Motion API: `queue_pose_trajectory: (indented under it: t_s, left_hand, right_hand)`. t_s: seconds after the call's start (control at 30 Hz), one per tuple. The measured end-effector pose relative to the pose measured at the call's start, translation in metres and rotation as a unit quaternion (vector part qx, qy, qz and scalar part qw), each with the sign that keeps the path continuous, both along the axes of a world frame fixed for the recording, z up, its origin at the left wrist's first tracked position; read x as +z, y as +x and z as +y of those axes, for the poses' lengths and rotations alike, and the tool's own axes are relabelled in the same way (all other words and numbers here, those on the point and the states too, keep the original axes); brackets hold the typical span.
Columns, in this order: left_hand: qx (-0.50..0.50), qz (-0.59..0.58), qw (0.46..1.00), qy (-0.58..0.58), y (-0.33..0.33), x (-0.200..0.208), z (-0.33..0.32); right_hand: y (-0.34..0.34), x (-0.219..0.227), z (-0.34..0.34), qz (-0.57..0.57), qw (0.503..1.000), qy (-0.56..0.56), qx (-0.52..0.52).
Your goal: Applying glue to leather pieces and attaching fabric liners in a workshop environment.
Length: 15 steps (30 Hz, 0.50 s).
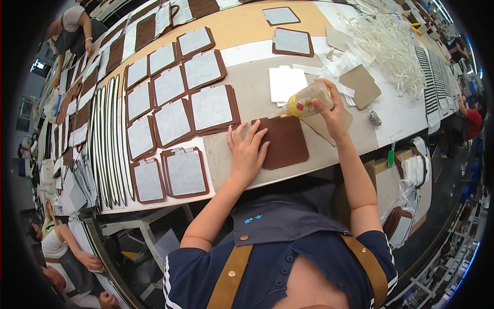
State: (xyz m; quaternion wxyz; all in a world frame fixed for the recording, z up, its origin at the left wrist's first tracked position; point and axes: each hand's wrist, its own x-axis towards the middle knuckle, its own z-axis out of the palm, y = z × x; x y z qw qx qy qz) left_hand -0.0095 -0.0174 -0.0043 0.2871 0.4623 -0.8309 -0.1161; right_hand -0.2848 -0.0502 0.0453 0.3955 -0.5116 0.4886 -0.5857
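Note:
A dark brown flat panel [286, 144] with rounded lower corners lies near the table's front edge. My left hand [247, 153] rests with fingers spread over the panel's left side. In my right hand [333, 107] is a tilted squeeze bottle [310, 101], pale with a yellow label, its narrow nozzle pointing left and down at the panel's upper edge. From this view I cannot tell whether the tip touches. Beneath the bottle, right of the panel, lies a grey-tan board [329, 129] that is partly covered.
Stacks of brown-edged panels with pale faces [212, 108] stand in rows at left. Beyond my hands are white sheets [287, 85] and a tan card piece [361, 85]; a heap of white strips [388, 49] lies far right. Long dark strips [109, 149] hang left. Other people work nearby.

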Motion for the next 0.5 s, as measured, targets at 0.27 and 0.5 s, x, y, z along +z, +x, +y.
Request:
queue_pose_trajectory:
  t_s: [0.27, 0.5]
  left_hand:
    - [0.0, 0.011, 1.0, 0.0, 0.0002, 0.0006, -0.0001]
    - [-0.001, 0.018, 1.0, 0.003, 0.0005, 0.0016, -0.0002]
  right_hand:
    - [-0.0038, -0.002, -0.0021, 0.029, 1.0, 0.001, 0.007]
    - [-0.0017, 0.0011, -0.0028, 0.032, 0.999, 0.0, 0.008]
